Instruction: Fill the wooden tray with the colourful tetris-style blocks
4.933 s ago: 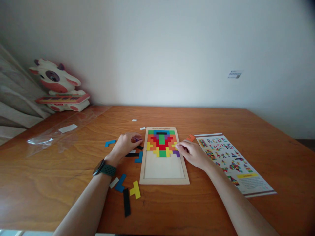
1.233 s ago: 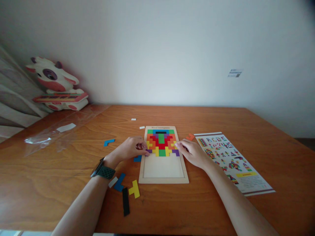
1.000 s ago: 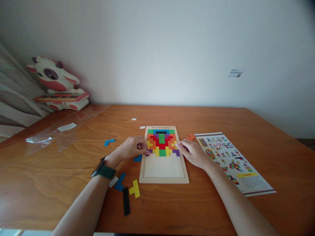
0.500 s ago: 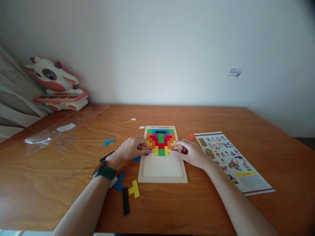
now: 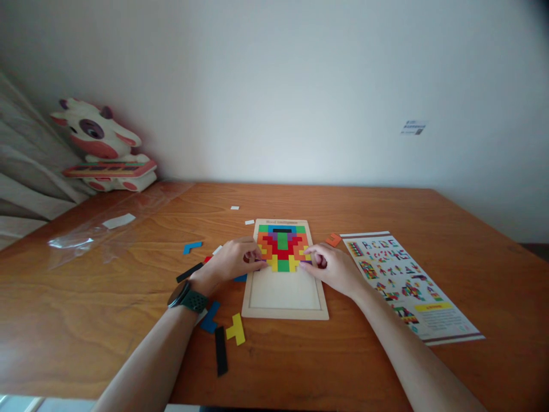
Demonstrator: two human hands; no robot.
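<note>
A wooden puzzle board [image 5: 246,303] lies flat before me, its upper half filled with coloured block pieces such as a red puzzle piece [image 5: 283,254] and a green puzzle piece [image 5: 283,266]. At the board's left side, my left hand [image 5: 234,260] has thumb and fingers closed on a small purple puzzle piece, mostly covered by the fingers. Opposite it, my right hand [image 5: 334,269] pinches at another purple puzzle piece [image 5: 306,262] by the right rim. The lower half of the board shows bare pale wood.
Loose pieces lie left of the board: a yellow piece [image 5: 236,329], black bars [image 5: 221,352] and blue pieces [image 5: 210,318]. An orange piece [image 5: 333,240] sits near a printed sheet [image 5: 422,286] on the right. Farther back are clear plastic wrap [image 5: 86,234] and a cow toy keyboard [image 5: 109,151].
The whole view has shifted slightly. My left hand's fingertips have moved a little inward over the board's left side. My right hand stays almost in place at the right rim.
</note>
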